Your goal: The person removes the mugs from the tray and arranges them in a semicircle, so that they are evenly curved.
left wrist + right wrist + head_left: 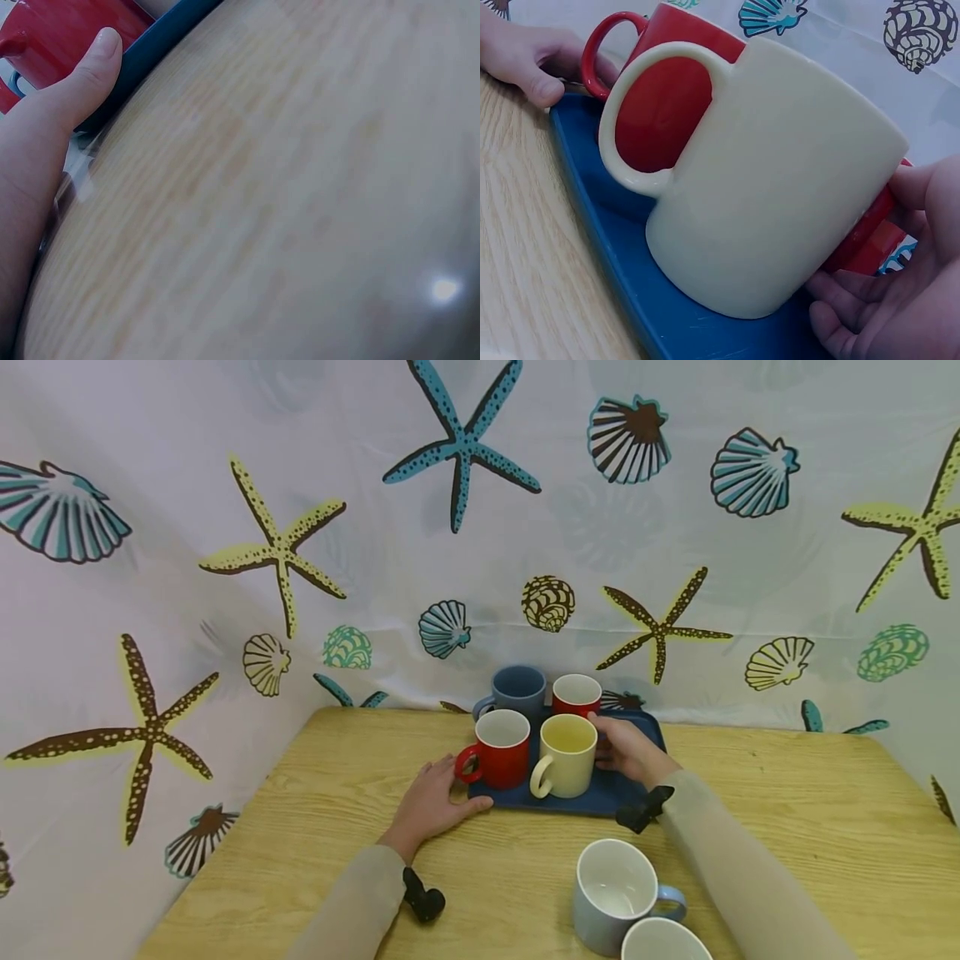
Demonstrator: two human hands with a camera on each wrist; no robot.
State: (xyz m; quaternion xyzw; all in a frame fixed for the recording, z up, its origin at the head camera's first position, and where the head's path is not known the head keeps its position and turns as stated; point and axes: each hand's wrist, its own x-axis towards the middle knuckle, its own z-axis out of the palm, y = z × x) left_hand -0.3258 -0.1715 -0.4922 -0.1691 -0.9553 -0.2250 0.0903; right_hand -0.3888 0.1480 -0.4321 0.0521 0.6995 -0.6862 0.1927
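Note:
A cream mug (567,757) stands upright on a blue tray (625,785), its handle toward the front left. My right hand (630,748) is at the mug's right side, thumb near the rim and other fingers loosely bent lower down. A red mug (504,754) stands left of the cream one. My left hand (430,804) rests at the tray's front left corner, thumb on the rim, fingers spread beside the red mug's handle. In the left wrist view that thumb (105,49) lies against the tray edge. Behind stand a blue mug (519,687) and another red mug (576,694).
Nearer me on the wooden table (487,868) stand a light blue mug (611,897) with its handle to the right and a white-lined mug (663,943) cut off by the frame. A cloth (360,560) printed with shells and starfish hangs behind the table.

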